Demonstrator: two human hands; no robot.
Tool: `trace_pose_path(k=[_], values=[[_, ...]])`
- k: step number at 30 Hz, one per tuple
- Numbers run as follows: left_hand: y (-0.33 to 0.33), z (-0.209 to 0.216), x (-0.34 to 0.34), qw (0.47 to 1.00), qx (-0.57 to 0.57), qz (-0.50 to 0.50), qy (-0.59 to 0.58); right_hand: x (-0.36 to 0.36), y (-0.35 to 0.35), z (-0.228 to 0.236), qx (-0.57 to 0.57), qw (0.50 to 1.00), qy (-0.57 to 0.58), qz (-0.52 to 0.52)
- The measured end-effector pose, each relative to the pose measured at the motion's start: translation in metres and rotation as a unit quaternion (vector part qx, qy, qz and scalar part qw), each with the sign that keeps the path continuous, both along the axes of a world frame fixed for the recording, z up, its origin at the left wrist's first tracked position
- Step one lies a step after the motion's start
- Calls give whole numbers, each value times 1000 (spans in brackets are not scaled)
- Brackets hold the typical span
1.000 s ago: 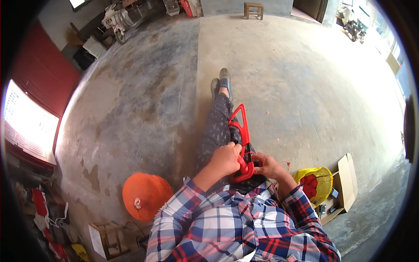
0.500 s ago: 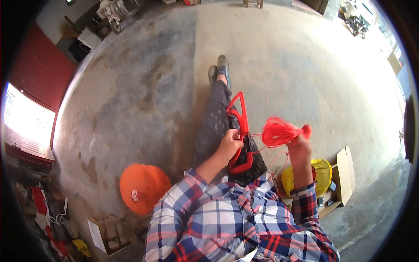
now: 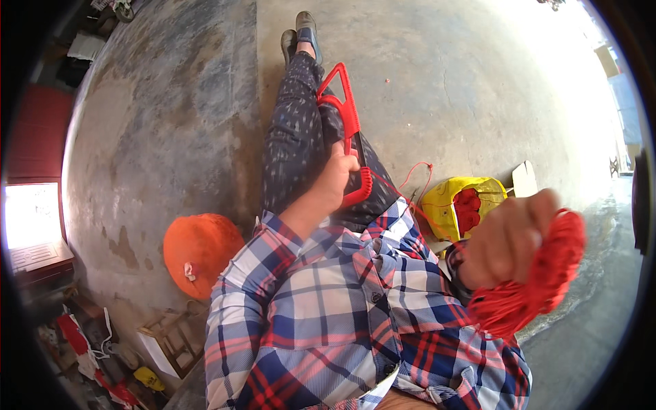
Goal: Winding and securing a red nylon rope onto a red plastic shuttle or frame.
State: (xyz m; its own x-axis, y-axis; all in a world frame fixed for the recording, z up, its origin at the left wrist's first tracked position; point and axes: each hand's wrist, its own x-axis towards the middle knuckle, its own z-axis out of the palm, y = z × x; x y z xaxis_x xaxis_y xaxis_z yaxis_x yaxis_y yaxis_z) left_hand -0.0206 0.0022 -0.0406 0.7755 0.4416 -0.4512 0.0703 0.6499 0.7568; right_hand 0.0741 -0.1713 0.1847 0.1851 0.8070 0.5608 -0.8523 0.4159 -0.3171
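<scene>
My left hand (image 3: 336,173) is closed around a red hand-held frame (image 3: 350,116) that lies over my thighs. The frame has an angular loop at its far end, a dark bar along one side and a ribbed red part near my lap; its exact kind is unclear. On the right, my right hand (image 3: 507,239) is raised close to the camera, its fingers wrapped round a bundle of red cord (image 3: 533,287). The bundle is slightly blurred. A loose strand of red cord (image 3: 430,179) loops beside my right thigh, near the yellow bag.
The open yellow bag (image 3: 443,205) at my right holds red bundles (image 3: 467,210). A cardboard flap (image 3: 524,179) stands behind it. An orange rounded object (image 3: 202,251) and a wooden frame (image 3: 179,342) sit at my left. A lit screen (image 3: 33,215) is at the far left.
My right hand has lifted the cord bundle toward the camera and to the right. My left hand still grips the red frame. The whole view has shifted, showing more of the yellow bag's inside.
</scene>
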Motion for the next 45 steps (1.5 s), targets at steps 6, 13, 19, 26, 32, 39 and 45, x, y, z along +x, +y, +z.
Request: trace_pose_path(k=[6,13,19,26,32,39,45], values=[[-20,83,-12,796,603,-27,-31,34,7,-11,31,993,-76,-90],[15,10,-31,927,353,57,110,52,17,-96,-353,645,-647,-201],[-16,0,-23,776,620,113,24,26,59,-180,-406,574,-674,-227],[12,39,-28,914,375,117,104,15,62,-155,-378,688,-540,-303],[5,69,-17,996,-29,77,-32,23,47,-170,-293,658,-587,-370],[2,50,-17,994,59,13,91,69,18,-110,-263,928,-26,-263],[5,40,-7,982,-144,-24,122,67,-36,-70,-295,919,-6,-262]])
